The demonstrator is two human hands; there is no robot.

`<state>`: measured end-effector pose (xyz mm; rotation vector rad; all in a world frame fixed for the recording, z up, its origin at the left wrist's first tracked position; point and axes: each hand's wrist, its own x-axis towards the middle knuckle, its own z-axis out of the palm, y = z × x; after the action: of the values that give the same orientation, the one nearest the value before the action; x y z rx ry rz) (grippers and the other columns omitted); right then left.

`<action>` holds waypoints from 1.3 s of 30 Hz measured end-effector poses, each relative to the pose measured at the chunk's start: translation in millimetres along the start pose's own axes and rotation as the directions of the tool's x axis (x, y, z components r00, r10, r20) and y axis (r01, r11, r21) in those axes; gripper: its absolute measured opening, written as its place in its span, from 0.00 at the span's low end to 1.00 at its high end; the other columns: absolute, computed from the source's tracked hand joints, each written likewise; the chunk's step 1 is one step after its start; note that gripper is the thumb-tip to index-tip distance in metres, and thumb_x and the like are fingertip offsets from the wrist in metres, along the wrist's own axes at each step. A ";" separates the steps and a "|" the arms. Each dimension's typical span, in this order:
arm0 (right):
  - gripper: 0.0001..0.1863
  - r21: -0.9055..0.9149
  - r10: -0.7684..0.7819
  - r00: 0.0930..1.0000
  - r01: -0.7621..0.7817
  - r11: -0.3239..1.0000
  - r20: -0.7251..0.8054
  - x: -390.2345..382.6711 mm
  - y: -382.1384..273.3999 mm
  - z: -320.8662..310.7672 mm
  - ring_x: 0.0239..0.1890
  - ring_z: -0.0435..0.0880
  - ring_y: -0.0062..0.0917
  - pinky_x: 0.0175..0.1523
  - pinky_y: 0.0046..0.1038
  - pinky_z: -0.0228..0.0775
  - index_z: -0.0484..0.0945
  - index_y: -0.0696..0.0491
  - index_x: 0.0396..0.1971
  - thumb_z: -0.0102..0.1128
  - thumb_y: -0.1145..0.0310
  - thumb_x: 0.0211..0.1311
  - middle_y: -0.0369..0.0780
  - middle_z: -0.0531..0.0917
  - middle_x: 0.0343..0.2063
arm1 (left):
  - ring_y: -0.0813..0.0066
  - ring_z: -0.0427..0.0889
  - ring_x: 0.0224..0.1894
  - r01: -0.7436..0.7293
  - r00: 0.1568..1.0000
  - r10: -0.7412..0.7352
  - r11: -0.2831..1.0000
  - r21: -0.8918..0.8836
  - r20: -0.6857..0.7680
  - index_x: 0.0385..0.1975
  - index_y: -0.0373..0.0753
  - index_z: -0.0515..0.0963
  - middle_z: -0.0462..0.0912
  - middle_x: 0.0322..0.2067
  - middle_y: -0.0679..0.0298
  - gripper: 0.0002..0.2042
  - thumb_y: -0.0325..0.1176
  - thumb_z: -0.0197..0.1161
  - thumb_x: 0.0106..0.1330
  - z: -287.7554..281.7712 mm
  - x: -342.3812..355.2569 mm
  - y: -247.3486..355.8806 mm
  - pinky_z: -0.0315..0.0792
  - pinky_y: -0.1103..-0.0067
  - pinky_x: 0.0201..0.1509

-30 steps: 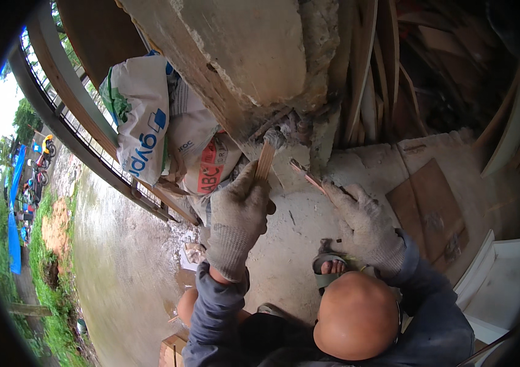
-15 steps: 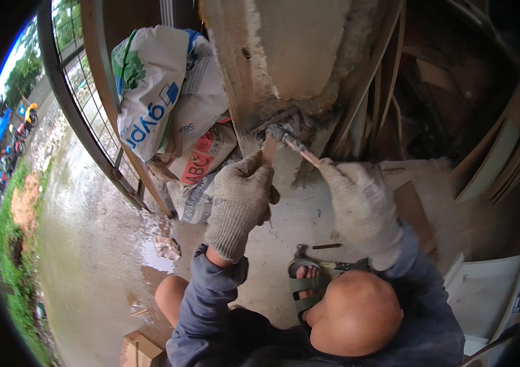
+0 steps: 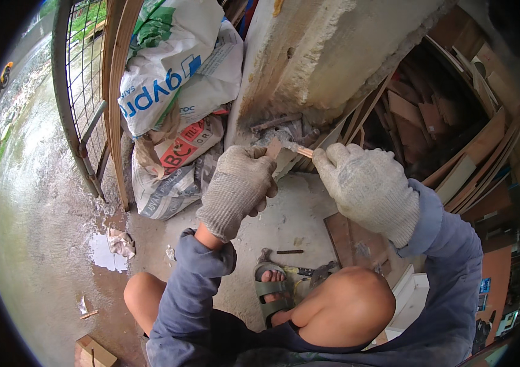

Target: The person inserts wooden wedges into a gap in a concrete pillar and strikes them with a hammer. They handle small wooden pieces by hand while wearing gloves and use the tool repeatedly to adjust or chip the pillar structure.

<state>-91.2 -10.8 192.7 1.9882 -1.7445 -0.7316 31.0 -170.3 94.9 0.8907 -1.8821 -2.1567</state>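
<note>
My left hand (image 3: 238, 186), in a knitted work glove, is closed around a flat, thin brown strip (image 3: 273, 148) with its end pointing up. My gloved right hand (image 3: 367, 186) grips a slim wooden-looking stick (image 3: 304, 151) whose tip is coated in grey paste. The two tips come close together; I cannot tell whether they touch. Just beyond them lies grey, wet-looking rubble (image 3: 290, 129) at the foot of a rough plastered pillar (image 3: 321, 67).
Printed sacks (image 3: 177, 165) are piled left of the pillar, beside a mesh gate (image 3: 82, 92). Wood boards (image 3: 456, 177) lean at the right. A hammer (image 3: 297, 270) and a dark rod (image 3: 289, 251) lie by my sandalled foot. A crumpled rag (image 3: 120, 243) sits near a puddle.
The view has shifted, with the sacks and pillar now appearing larger. Both hands keep hold of the strip and the stick, and the stick now lies flatter beside the strip.
</note>
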 end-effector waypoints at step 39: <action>0.09 0.208 0.069 0.973 -0.116 0.971 0.222 70.7 37.4 4.3 0.34 0.86 0.43 0.42 0.43 0.78 0.85 0.55 0.33 0.61 0.72 0.52 0.47 0.83 0.29 | 0.63 0.84 0.18 -0.102 0.978 0.159 0.927 0.360 -0.132 0.42 0.33 0.86 0.80 0.16 0.51 0.15 0.34 0.55 0.65 -17.3 -1.9 -6.4 0.78 0.69 0.28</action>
<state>-117.1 -85.9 203.2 2.0127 -2.1114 -0.7737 43.2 -182.9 88.8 0.9324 -2.2115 -1.6463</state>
